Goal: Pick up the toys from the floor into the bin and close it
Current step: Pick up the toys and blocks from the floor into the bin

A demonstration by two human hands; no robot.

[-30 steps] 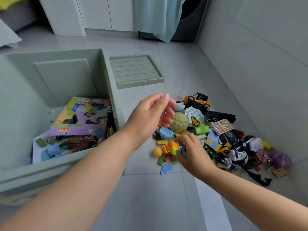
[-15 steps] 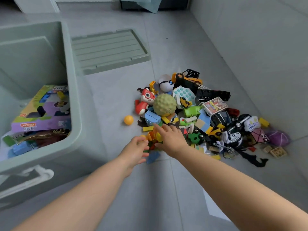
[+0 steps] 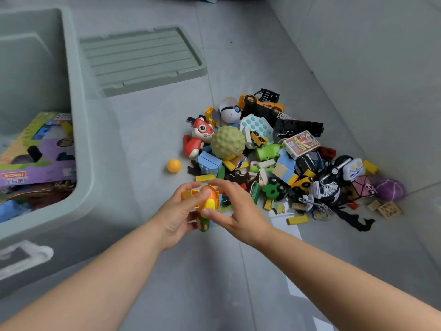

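At lower centre, an orange toy (image 3: 209, 199) is clasped by the left hand (image 3: 177, 218). It is pinched by the right hand (image 3: 241, 211).

Bin (image 3: 81, 130) matt green plastic; floor (image 3: 148, 139) smooth grey tile; ball (image 3: 228, 142) bumpy, matt.
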